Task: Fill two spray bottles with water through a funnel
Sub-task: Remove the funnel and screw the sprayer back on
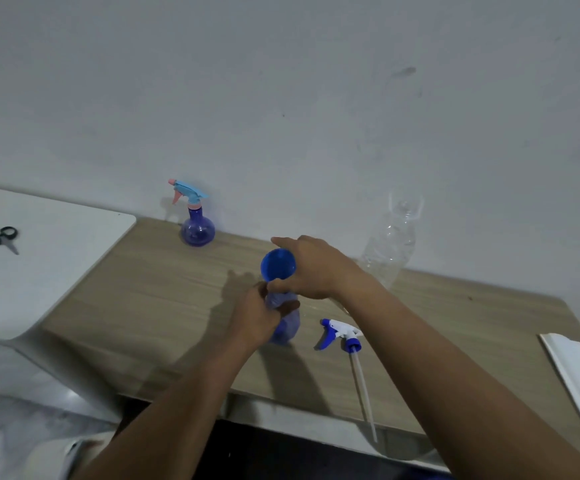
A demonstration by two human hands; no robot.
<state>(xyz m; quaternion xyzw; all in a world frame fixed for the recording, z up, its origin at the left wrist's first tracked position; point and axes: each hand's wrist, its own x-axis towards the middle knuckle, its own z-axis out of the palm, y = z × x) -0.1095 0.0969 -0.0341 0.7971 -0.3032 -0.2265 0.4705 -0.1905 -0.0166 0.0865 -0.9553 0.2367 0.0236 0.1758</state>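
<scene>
While the left hand (254, 317) clamps the upright bottle (286, 327), the right hand (311, 268) pinches the funnel (276, 265) directly above its neck.

Partly hidden spray bottle and items cut off at the frame's edges.

The left hand (252, 318) covers the neck of the open blue spray bottle (286, 329), and the right hand (311, 268) hides the blue funnel's (278, 265) spout. The white sheet (579, 379) runs off the right edge. The clear plastic bottle's (390, 242) water level cannot be made out.
</scene>
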